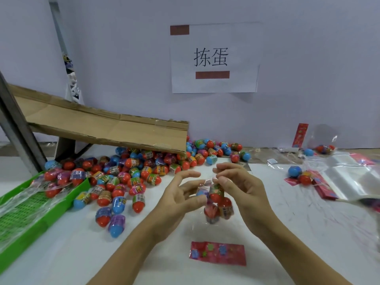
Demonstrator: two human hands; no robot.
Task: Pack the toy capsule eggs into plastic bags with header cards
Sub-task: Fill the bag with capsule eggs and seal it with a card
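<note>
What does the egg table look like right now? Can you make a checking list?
Surface: white table, scuffed with faint marks.
Job's things: egg pile under cardboard ramp; bag with eggs held up; header card lying flat in front.
Clutter: green tray at left; spare bags at right.
Grippers: left hand and right hand both pinch the bag's top.
Cables: nothing seen.
Surroundings: wall sign.
</note>
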